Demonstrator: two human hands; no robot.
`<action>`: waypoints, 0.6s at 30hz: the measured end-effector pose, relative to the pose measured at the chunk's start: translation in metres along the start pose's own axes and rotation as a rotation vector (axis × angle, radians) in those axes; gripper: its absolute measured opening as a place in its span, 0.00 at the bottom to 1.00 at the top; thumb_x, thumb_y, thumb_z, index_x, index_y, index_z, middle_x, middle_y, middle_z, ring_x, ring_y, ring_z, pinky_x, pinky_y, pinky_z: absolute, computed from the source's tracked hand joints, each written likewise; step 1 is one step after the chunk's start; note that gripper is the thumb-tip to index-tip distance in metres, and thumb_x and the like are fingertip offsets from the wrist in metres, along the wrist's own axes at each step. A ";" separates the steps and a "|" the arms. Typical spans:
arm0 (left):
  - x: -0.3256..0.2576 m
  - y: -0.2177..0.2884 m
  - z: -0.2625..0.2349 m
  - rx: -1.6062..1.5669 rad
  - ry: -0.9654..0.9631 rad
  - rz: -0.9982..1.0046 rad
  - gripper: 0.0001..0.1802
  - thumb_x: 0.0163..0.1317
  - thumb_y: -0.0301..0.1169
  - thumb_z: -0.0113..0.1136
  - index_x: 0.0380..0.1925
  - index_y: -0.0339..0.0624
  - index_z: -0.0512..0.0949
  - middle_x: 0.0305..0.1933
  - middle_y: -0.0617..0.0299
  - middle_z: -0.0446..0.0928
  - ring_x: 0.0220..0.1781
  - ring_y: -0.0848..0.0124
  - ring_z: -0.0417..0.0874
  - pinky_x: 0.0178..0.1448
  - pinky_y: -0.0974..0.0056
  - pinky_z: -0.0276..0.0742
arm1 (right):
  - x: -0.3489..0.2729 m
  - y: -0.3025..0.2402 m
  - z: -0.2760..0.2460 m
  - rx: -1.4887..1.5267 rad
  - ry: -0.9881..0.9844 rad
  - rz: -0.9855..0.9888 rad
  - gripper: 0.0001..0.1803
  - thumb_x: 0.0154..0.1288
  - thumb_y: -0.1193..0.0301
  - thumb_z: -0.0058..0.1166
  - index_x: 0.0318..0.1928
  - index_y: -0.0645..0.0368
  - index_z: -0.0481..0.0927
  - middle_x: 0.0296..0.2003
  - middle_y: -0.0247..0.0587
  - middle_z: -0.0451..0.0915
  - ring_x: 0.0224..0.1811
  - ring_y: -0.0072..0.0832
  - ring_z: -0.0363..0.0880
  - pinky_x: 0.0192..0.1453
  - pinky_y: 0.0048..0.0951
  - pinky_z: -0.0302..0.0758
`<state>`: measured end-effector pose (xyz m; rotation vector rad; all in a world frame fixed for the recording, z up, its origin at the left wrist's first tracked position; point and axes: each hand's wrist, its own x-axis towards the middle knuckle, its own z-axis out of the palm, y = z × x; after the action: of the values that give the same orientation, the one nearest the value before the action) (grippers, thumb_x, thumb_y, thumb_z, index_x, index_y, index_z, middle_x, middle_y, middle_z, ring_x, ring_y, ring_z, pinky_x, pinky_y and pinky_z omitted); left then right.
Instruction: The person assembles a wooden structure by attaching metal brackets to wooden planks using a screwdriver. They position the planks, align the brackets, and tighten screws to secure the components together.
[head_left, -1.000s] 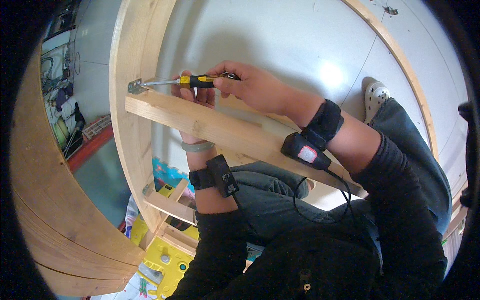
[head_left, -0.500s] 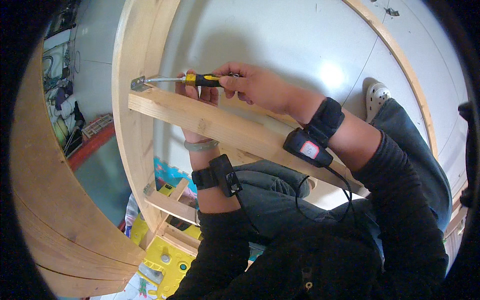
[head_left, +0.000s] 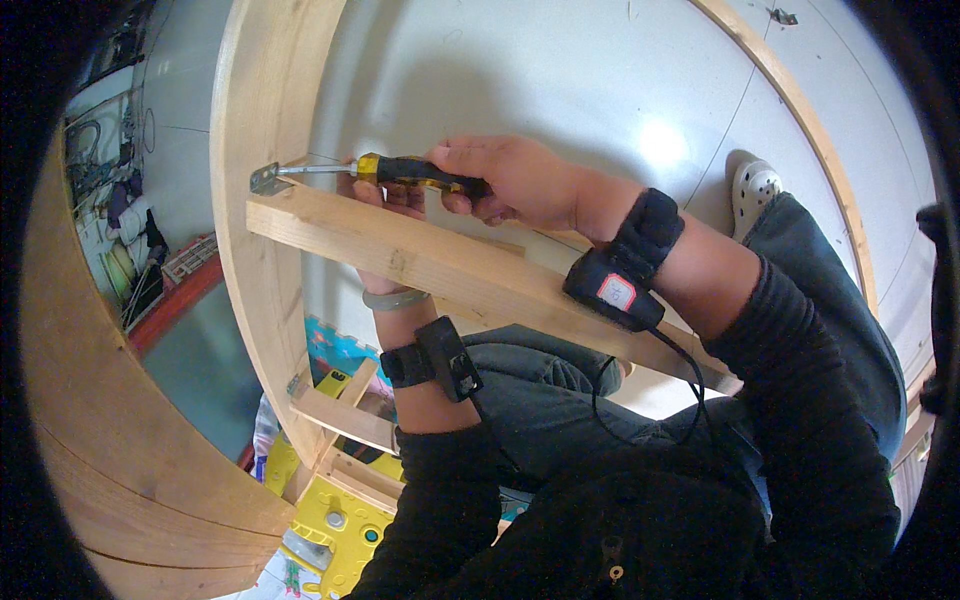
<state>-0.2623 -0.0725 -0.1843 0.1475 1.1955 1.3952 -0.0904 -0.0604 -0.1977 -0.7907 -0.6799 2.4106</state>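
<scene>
My right hand point(head_left: 510, 180) is closed round the black and yellow handle of a screwdriver point(head_left: 400, 171). Its metal shaft points left, and the tip meets a small metal corner bracket point(head_left: 265, 180). That bracket sits where a wooden crosspiece point(head_left: 400, 250) joins a curved wooden side board point(head_left: 240, 150). My left hand point(head_left: 390, 197) reaches up from beneath the crosspiece. Its curled fingers show past the far edge, close under the screwdriver's collar; the palm is hidden, and I cannot make out what they grip.
A lower wooden crosspiece point(head_left: 345, 417) and a yellow plastic piece point(head_left: 335, 540) lie below left. A large curved wooden panel point(head_left: 130, 430) fills the left edge. A long wooden strip point(head_left: 800, 120) arcs on the right, near a white clog point(head_left: 755, 190). A black cable point(head_left: 597, 390) hangs from my right wrist strap.
My right hand has turned and now wraps the screwdriver handle differently, with its back end showing less. The handle sits slightly further left. The left fingers have dropped a little lower.
</scene>
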 end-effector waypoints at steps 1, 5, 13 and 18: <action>0.001 0.004 0.002 -0.129 0.267 -0.114 0.22 0.58 0.35 0.58 0.52 0.51 0.67 0.44 0.65 0.74 0.42 0.71 0.76 0.48 0.62 0.73 | 0.001 0.002 -0.001 0.073 -0.028 0.013 0.17 0.69 0.56 0.36 0.46 0.53 0.71 0.23 0.29 0.68 0.17 0.15 0.54 0.21 0.17 0.53; 0.001 -0.004 -0.006 0.142 -0.087 0.103 0.21 0.58 0.36 0.59 0.52 0.51 0.67 0.39 0.65 0.74 0.38 0.73 0.75 0.48 0.62 0.72 | 0.007 0.011 -0.006 0.288 -0.092 0.098 0.17 0.69 0.56 0.36 0.47 0.52 0.70 0.22 0.29 0.66 0.16 0.15 0.52 0.21 0.16 0.52; 0.021 -0.004 -0.057 0.063 -0.135 -0.092 0.23 0.57 0.39 0.60 0.52 0.52 0.67 0.40 0.65 0.73 0.41 0.72 0.73 0.49 0.61 0.70 | 0.014 0.018 -0.011 0.311 -0.084 0.130 0.16 0.68 0.56 0.38 0.34 0.52 0.72 0.19 0.25 0.67 0.13 0.14 0.55 0.16 0.20 0.54; 0.010 -0.009 -0.044 0.150 -0.154 0.041 0.23 0.57 0.40 0.59 0.52 0.52 0.67 0.41 0.66 0.73 0.43 0.72 0.73 0.50 0.60 0.70 | 0.018 0.019 -0.011 0.299 -0.107 0.093 0.15 0.68 0.57 0.39 0.34 0.52 0.72 0.19 0.25 0.67 0.13 0.14 0.56 0.16 0.20 0.54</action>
<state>-0.2897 -0.0906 -0.2162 0.3805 1.1736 1.3045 -0.1015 -0.0605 -0.2236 -0.5841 -0.3148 2.5727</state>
